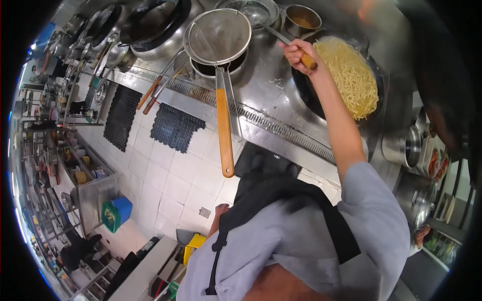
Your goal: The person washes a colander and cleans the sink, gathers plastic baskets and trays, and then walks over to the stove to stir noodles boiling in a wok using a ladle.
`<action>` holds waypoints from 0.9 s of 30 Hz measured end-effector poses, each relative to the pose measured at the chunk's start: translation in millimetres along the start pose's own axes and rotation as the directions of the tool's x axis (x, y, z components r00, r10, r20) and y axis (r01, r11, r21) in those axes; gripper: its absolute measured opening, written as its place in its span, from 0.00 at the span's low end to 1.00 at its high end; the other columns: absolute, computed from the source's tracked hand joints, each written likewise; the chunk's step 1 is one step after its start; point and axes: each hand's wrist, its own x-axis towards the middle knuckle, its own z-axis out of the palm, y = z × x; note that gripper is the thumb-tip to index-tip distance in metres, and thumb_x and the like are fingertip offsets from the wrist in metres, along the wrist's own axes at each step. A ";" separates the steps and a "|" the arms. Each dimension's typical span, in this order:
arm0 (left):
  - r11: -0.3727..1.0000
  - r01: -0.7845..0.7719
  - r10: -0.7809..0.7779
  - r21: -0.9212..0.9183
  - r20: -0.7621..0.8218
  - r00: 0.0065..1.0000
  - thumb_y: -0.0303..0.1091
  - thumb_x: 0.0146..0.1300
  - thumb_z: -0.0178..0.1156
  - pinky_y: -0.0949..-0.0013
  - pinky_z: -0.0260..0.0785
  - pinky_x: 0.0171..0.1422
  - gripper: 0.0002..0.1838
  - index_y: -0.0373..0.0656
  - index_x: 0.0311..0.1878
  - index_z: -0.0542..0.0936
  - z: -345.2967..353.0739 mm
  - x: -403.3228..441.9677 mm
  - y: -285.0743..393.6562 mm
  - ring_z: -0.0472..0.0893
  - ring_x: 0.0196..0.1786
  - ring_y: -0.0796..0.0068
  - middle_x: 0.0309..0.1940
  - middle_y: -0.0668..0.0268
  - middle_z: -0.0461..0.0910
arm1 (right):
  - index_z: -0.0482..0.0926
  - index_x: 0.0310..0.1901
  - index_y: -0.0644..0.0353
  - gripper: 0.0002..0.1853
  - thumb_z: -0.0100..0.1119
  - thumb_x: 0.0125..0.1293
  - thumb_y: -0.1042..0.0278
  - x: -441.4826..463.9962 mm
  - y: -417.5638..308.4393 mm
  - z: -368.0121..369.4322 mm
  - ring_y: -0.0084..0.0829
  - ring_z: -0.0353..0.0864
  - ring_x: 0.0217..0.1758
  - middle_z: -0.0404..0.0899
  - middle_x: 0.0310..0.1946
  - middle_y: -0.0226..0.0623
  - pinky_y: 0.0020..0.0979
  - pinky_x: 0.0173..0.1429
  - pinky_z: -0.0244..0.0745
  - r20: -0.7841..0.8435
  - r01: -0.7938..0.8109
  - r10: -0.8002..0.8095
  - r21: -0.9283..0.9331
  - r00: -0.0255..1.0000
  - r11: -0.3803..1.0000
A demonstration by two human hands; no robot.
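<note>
My right hand [300, 56] is closed around the wooden handle of a ladle [277, 35], whose far end reaches over a steel bowl [251, 12] at the back of the stove. Under and beside my right forearm, pale noodles [350, 78] fill a dark wok [307, 95]. Low by my side hangs my left hand [221, 208], small in view, and its fingers cannot be made out. A wide mesh strainer [217, 36] with a long wooden handle rests on a pot left of my right hand.
A small pot of brown liquid [303, 19] stands behind the wok. More woks [150, 25] and wooden-handled utensils [149, 94] are at the left. Black mats [175, 127] and a blue bin [122, 208] are on the floor. Another person's hand [422, 235] shows at the lower right.
</note>
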 end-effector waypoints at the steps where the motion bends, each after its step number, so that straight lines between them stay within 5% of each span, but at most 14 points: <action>1: 1.000 -0.008 0.008 -0.017 0.009 1.000 0.46 0.53 0.66 0.55 0.78 0.42 0.13 0.48 0.34 0.84 -0.5 8.9 -4.1 0.85 0.36 0.55 0.31 0.58 0.85 | 0.67 0.49 0.71 0.14 0.51 0.64 0.75 -12.2 3.7 7.1 0.19 0.65 0.18 0.67 0.21 0.26 0.21 0.20 0.66 0.025 0.007 -0.007 0.000 1.000 1.000; 2: 0.999 -0.018 0.019 -0.032 0.019 1.000 0.47 0.52 0.67 0.54 0.77 0.41 0.13 0.49 0.35 0.84 -0.3 23.0 -8.9 0.84 0.37 0.53 0.32 0.59 0.85 | 0.67 0.50 0.72 0.14 0.50 0.65 0.74 -25.8 8.0 14.3 0.19 0.65 0.18 0.67 0.21 0.26 0.21 0.20 0.66 0.050 0.017 -0.017 0.000 0.999 1.000; 3: 0.910 0.202 -0.158 -0.363 0.147 0.976 0.47 0.52 0.67 0.53 0.77 0.40 0.15 0.46 0.35 0.82 -27.7 33.2 0.1 0.84 0.36 0.53 0.31 0.59 0.84 | 0.67 0.51 0.72 0.15 0.49 0.65 0.74 -39.8 16.1 22.8 0.17 0.65 0.17 0.67 0.21 0.26 0.22 0.19 0.66 0.033 0.033 -0.034 0.033 0.999 0.999; 4: 0.995 -0.099 0.103 -0.028 0.186 0.977 0.45 0.57 0.65 0.57 0.76 0.35 0.14 0.45 0.38 0.80 -45.4 53.1 3.7 0.85 0.34 0.59 0.30 0.62 0.84 | 0.67 0.52 0.72 0.15 0.49 0.65 0.74 -51.5 23.8 27.6 0.17 0.65 0.17 0.67 0.21 0.26 0.22 0.19 0.66 0.024 0.036 -0.037 0.042 0.999 0.998; 5: 0.934 0.133 -0.084 -0.333 0.157 0.984 0.44 0.59 0.62 0.61 0.75 0.34 0.13 0.45 0.39 0.80 -60.1 67.3 17.5 0.85 0.33 0.64 0.29 0.64 0.83 | 0.67 0.52 0.72 0.15 0.49 0.65 0.74 -63.2 31.6 31.6 0.17 0.65 0.17 0.67 0.21 0.26 0.22 0.19 0.66 0.015 0.041 -0.042 0.051 0.999 0.998; 7: 0.518 0.533 -0.443 -0.669 0.323 0.836 0.42 0.63 0.58 0.69 0.72 0.32 0.11 0.46 0.41 0.79 -96.9 102.9 55.2 0.84 0.31 0.73 0.29 0.67 0.82 | 0.66 0.51 0.71 0.15 0.50 0.65 0.74 -89.5 49.2 43.7 0.15 0.64 0.16 0.67 0.22 0.25 0.21 0.18 0.65 -0.039 0.070 -0.069 0.042 0.997 0.997; 8: 0.256 0.683 -0.563 -0.684 0.468 0.680 0.41 0.65 0.55 0.72 0.70 0.32 0.10 0.46 0.42 0.79 -117.5 124.5 74.4 0.84 0.31 0.76 0.29 0.68 0.81 | 0.66 0.51 0.70 0.14 0.50 0.65 0.74 -102.0 60.0 46.6 0.15 0.64 0.16 0.67 0.22 0.25 0.21 0.18 0.65 -0.077 0.073 -0.070 0.031 0.995 0.997; 14: 0.337 0.525 -0.516 -0.781 0.313 0.797 0.42 0.68 0.56 0.72 0.70 0.31 0.12 0.44 0.45 0.78 -141.2 160.3 108.0 0.84 0.31 0.74 0.30 0.67 0.81 | 0.66 0.50 0.68 0.13 0.50 0.66 0.74 -165.2 122.1 31.2 0.14 0.64 0.17 0.66 0.22 0.23 0.19 0.18 0.64 -0.112 0.006 0.012 0.166 0.994 0.986; 20: 0.372 0.713 -0.540 -0.594 0.487 0.687 0.41 0.67 0.54 0.68 0.70 0.34 0.12 0.46 0.46 0.78 -98.8 103.0 113.3 0.84 0.32 0.73 0.30 0.66 0.83 | 0.63 0.60 0.69 0.20 0.46 0.72 0.69 -239.8 194.7 -16.3 0.13 0.64 0.14 0.65 0.24 0.23 0.19 0.14 0.66 0.028 -0.092 0.093 0.556 0.995 0.826; 22: 0.560 0.651 -0.491 -0.512 0.428 0.759 0.43 0.66 0.55 0.66 0.70 0.34 0.12 0.47 0.45 0.78 -88.3 72.3 117.6 0.83 0.30 0.73 0.30 0.67 0.82 | 0.59 0.65 0.69 0.22 0.44 0.73 0.68 -278.4 219.6 -30.3 0.14 0.64 0.14 0.64 0.24 0.25 0.20 0.13 0.66 0.089 -0.097 0.055 0.590 0.995 0.801; 24: 0.512 0.697 -0.539 -0.501 0.444 0.716 0.40 0.65 0.55 0.68 0.69 0.32 0.10 0.44 0.38 0.80 -81.0 47.3 130.1 0.78 0.28 0.74 0.26 0.67 0.82 | 0.57 0.68 0.67 0.24 0.41 0.74 0.68 -318.4 239.0 -46.2 0.15 0.64 0.13 0.64 0.24 0.27 0.21 0.13 0.66 0.145 -0.113 0.031 0.600 0.989 0.792; 25: 0.906 0.369 -0.240 -0.209 0.464 0.853 0.39 0.64 0.55 0.67 0.69 0.32 0.12 0.41 0.35 0.81 -28.1 38.8 54.5 0.78 0.29 0.74 0.25 0.66 0.82 | 0.55 0.70 0.66 0.25 0.40 0.75 0.67 -339.0 246.2 -55.5 0.16 0.64 0.13 0.64 0.24 0.28 0.21 0.13 0.66 0.172 -0.128 0.031 0.592 0.985 0.796; 26: 0.987 -0.135 0.086 0.085 0.434 0.897 0.39 0.64 0.55 0.67 0.70 0.33 0.14 0.38 0.33 0.81 0.5 34.6 18.6 0.78 0.30 0.73 0.25 0.65 0.82 | 0.54 0.71 0.65 0.26 0.39 0.75 0.67 -360.0 252.9 -64.2 0.16 0.63 0.13 0.64 0.24 0.28 0.22 0.12 0.66 0.198 -0.145 0.033 0.584 0.980 0.799; 27: 0.990 0.091 -0.045 -0.107 0.374 0.926 0.39 0.64 0.56 0.67 0.70 0.34 0.14 0.36 0.32 0.82 2.8 24.3 28.0 0.78 0.30 0.73 0.25 0.64 0.82 | 0.57 0.71 0.62 0.25 0.41 0.74 0.68 -383.2 255.9 -68.2 0.16 0.62 0.12 0.64 0.24 0.28 0.21 0.12 0.63 0.166 -0.144 0.057 0.578 0.984 0.804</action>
